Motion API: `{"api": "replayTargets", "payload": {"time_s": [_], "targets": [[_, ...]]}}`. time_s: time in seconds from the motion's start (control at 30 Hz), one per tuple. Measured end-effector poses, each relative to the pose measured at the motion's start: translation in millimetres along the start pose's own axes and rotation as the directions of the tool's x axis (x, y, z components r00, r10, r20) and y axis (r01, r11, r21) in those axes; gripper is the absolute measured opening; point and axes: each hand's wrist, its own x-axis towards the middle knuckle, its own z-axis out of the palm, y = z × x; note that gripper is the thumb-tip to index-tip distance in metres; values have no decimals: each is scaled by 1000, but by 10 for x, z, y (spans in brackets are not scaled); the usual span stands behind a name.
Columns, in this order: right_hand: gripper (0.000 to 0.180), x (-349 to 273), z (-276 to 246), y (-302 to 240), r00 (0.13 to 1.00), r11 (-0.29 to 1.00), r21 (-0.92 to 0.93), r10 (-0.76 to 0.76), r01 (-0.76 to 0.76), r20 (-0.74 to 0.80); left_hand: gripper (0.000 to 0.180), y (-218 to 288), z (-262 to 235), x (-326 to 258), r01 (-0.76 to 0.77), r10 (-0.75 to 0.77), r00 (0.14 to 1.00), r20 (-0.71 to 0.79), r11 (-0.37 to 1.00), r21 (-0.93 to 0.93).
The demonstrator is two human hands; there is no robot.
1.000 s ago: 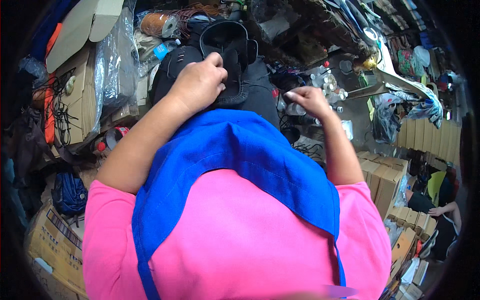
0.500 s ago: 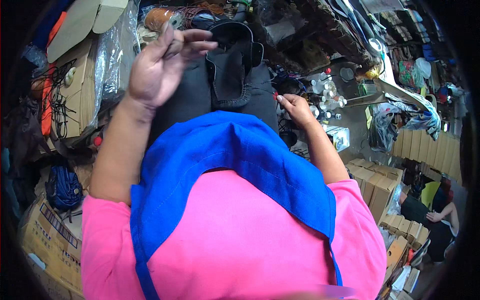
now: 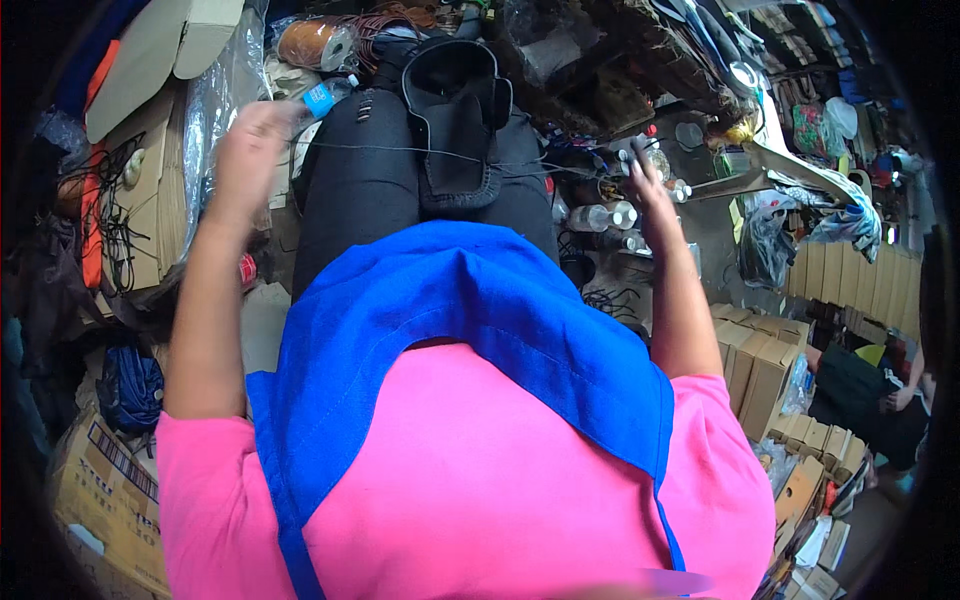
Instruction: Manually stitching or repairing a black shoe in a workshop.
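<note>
A black stitched piece, like a shoe upper, lies across my lap between my dark-trousered thighs. A thin dark thread runs nearly straight over it from one hand to the other. My left hand is raised at the left, blurred by motion, its fingers closed at the thread's left end. Beyond my right thigh, my right hand is up with the thread's other end at its fingers. The finger details are smeared on both sides. Where the thread meets the black piece is hard to make out.
An orange spool and a blue-labelled bottle lie ahead on the left. Clear plastic bottles stand near my right hand. Cardboard boxes are stacked at right. Another person's hand shows at far right.
My hands have moved apart, the left outward and back, the right outward and up. The thread now stretches visibly between them. The black piece has barely shifted.
</note>
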Motion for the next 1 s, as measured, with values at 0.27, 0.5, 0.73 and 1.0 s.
{"api": "replayTargets", "payload": {"time_s": [0.27, 0.5, 0.73, 1.0], "targets": [[71, 372, 1160, -1392, 787, 832, -340, -172, 438, 593, 35, 688, 865, -371, -564, 395, 792, 466, 765, 310], [61, 116, 1235, -1317, 874, 713, -507, -363, 484, 325, 28, 678, 773, -255, -557, 356, 777, 520, 773, 303], [37, -6, 618, -1039, 739, 504, -643, -658, 577, 148, 34, 746, 832, 224, -542, 503, 829, 246, 830, 128], [26, -30, 1145, -1220, 525, 262, -458, -498, 850, 690, 41, 572, 1215, 453, -481, 449, 812, 373, 877, -9]]}}
